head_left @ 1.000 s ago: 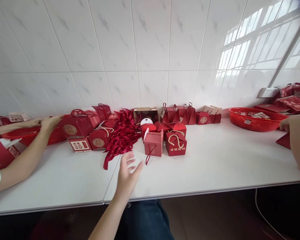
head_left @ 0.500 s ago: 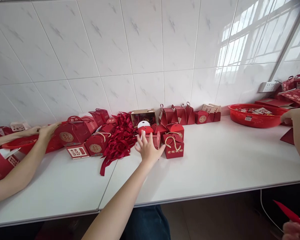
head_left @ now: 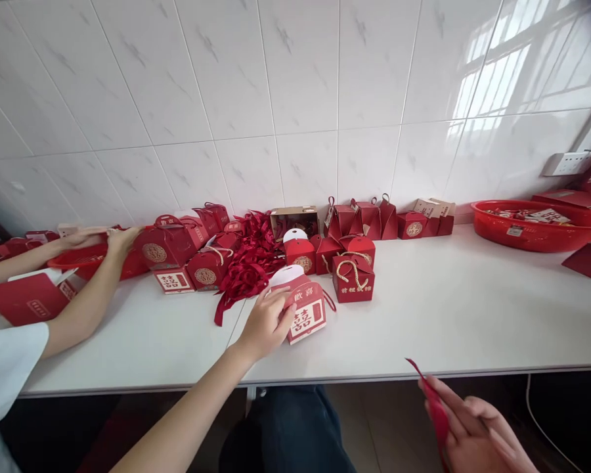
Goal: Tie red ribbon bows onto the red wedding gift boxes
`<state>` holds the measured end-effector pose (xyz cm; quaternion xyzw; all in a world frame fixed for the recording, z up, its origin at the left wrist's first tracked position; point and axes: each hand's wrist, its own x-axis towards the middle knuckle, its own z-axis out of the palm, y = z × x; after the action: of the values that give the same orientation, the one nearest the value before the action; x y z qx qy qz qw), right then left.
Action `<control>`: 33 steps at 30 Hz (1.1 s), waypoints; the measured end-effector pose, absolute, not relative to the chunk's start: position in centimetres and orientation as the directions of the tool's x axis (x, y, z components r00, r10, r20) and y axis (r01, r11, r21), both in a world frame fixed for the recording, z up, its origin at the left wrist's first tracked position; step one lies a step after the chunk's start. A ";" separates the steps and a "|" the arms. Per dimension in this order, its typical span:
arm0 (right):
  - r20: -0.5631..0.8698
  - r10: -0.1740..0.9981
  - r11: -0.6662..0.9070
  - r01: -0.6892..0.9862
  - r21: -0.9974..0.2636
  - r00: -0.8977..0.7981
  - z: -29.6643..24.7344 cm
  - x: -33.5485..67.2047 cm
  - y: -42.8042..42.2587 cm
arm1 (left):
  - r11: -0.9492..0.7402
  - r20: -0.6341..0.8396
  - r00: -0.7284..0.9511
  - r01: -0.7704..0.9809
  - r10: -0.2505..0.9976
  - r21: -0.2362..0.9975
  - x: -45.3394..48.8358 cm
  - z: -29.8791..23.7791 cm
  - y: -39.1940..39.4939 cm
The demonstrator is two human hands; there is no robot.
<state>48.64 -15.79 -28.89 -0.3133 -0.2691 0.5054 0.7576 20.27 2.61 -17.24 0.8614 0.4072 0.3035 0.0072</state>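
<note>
My left hand (head_left: 270,320) is closed on the top edge of a small red-and-white gift box (head_left: 308,316), which stands slightly tilted near the table's front with its flaps partly up. In my right hand (head_left: 477,427), below the table edge at the lower right, a strip of red ribbon (head_left: 437,410) is pinched between the fingers. Just behind the held box stands another red gift box (head_left: 353,282) with a gold rope handle. To its left spreads a heap of dark red ribbons (head_left: 249,266).
Several red gift boxes (head_left: 362,220) line the wall. A red basin (head_left: 536,230) of small packets stands at right. At left a co-worker's arms (head_left: 86,295) reach into another red basin (head_left: 73,257), near stacked boxes (head_left: 165,249). The white table (head_left: 423,309) has a front edge.
My left hand has closed on the red-and-white box and drawn it towards me, away from the group. My right hand, with the ribbon, has come leftward into view. The camera view has shifted.
</note>
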 end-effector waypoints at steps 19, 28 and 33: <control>0.361 0.932 0.350 -0.294 -0.889 0.019 -20.0 35.0 -13.2 | -0.717 0.606 0.455 0.629 0.652 0.300 18.4 -17.6 -6.1; 0.427 0.903 0.420 -0.126 -0.899 -0.042 -19.3 36.4 -12.6 | -0.697 0.572 0.453 0.637 0.684 0.329 18.3 -17.4 -6.6; 0.464 0.884 0.462 -0.049 -0.886 -0.049 -18.6 37.0 -11.9 | -0.698 0.558 0.463 0.630 0.689 0.341 18.4 -17.2 -6.8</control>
<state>37.03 -11.91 -18.57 -0.3420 -0.6104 0.3899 0.5987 18.37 -6.77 -17.18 0.8541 0.3860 0.3461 0.0430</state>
